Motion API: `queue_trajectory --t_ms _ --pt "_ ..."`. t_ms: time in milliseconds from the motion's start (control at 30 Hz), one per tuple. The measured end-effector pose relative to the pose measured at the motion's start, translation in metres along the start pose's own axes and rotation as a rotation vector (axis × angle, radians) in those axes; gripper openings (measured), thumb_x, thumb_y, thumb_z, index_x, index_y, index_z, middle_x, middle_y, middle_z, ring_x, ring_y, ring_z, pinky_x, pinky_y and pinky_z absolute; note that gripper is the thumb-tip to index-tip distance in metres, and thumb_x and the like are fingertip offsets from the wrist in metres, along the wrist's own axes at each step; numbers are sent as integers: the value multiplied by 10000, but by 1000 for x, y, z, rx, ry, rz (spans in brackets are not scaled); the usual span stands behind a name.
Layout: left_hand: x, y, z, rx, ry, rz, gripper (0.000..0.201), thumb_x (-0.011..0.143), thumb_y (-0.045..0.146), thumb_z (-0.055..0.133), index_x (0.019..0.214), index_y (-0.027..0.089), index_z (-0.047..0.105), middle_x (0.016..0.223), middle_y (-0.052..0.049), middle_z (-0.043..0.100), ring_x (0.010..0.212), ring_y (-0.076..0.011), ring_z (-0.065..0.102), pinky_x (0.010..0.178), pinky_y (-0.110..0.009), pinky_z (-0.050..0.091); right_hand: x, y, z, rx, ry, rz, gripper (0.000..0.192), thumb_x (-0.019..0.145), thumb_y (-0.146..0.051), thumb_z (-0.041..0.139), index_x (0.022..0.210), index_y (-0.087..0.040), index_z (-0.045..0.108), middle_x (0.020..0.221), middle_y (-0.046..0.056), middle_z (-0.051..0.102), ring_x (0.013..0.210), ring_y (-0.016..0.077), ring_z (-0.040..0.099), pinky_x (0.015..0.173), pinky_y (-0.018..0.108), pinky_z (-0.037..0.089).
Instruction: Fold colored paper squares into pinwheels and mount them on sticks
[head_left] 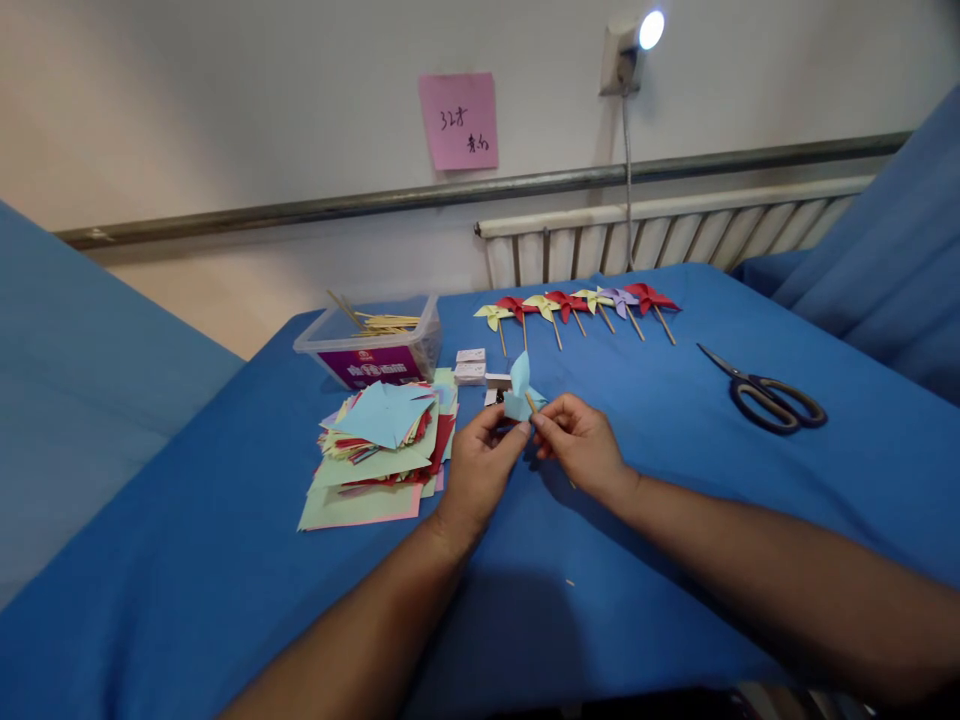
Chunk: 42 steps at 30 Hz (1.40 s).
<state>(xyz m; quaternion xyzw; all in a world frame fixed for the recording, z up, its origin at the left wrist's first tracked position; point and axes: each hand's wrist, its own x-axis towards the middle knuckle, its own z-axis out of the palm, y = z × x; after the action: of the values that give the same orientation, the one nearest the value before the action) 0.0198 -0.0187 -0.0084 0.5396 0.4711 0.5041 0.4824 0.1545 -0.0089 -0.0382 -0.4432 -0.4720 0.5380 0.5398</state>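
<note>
Right now a light blue paper pinwheel is being held up over the middle of the blue table, between both hands. It is pinched from the left by the left hand, thumb and fingertips pressed together on the folded paper. From the right, the thin wooden stick under the paper is gripped by the right hand, its fingers curled in and closed on the stick.

Just left of the hands, a loose stack of colored paper squares is spread on the table, a light blue sheet on top. A little farther, small white boxes are seen just behind the pinwheel. Far left of those, a clear plastic tub with wooden sticks in it is set down.

Out to the right, well apart from the hands, black-handled scissors are laid flat. At the far edge, a row of finished pinwheels in yellow, red and purple is lined up. On the wall beyond, a pink note is stuck, and a lit lamp is mounted.
</note>
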Motion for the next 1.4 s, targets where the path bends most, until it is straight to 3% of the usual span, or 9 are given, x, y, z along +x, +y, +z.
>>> queue_trajectory --t_ms 133,267,400,533,700,900,1067,1200,1400 --pt "-2 6 -2 29 10 109 254 779 288 653 1004 228 755 1183 -89 680 1160 -245 577 996 -355 416 0 0 0 64 -11 -9 254 790 -430 657 751 -206 545 586 -36 617 477 103 569 472 228 456" --pt "-1 7 -3 48 33 155 219 813 296 625 972 236 762 1257 -81 644 1256 -251 515 1075 -382 348 -1 -3 1 131 -20 -14 239 777 -413 671 773 -201 561 557 -50 591 469 96 551 473 220 447" --pt "2 0 -2 -26 169 133 205 754 301 708 936 210 733 1235 -87 645 1185 -249 562 1021 -377 399 -1 -9 3 218 -72 73 316 727 -462 710 832 -184 601 582 -31 616 447 103 554 442 227 438" --pt "7 -3 -3 -170 252 46 360 690 316 776 1016 191 687 1110 -85 687 1073 -229 608 960 -374 428 0 -9 4 275 -129 145 332 669 -443 769 779 -183 595 582 -24 630 430 96 558 424 212 430" --pt "9 0 -6 -298 200 -78 287 688 341 777 892 166 678 882 -36 690 846 -167 620 830 -317 456 -1 -7 2 274 -170 138 333 666 -444 779 766 -184 597 566 -34 621 416 84 544 418 200 427" --pt "6 2 -4 -246 182 -97 219 645 291 799 711 173 627 646 30 605 610 -104 524 645 -244 415 -2 -8 1 260 -157 108 351 703 -474 762 796 -181 591 586 -30 627 433 89 557 431 206 439" --pt "6 -6 -1 -192 84 -96 209 677 299 772 682 174 606 629 14 613 611 -120 547 648 -262 425 -1 -5 1 260 -188 92 327 741 -463 730 715 -162 606 590 -10 621 443 84 545 429 207 430" --pt "7 -8 -2 -152 90 -91 216 657 298 787 704 166 622 656 2 634 637 -131 574 666 -269 438 1 -4 0 277 -178 92 306 752 -447 721 724 -159 618 595 -10 621 445 82 538 429 206 428" --pt "6 -1 -1 -322 104 -143 265 669 337 784 824 154 672 695 -26 671 660 -153 611 667 -282 462 -2 -6 2 255 -213 101 321 746 -458 721 716 -159 609 589 -22 610 436 74 536 431 202 432"
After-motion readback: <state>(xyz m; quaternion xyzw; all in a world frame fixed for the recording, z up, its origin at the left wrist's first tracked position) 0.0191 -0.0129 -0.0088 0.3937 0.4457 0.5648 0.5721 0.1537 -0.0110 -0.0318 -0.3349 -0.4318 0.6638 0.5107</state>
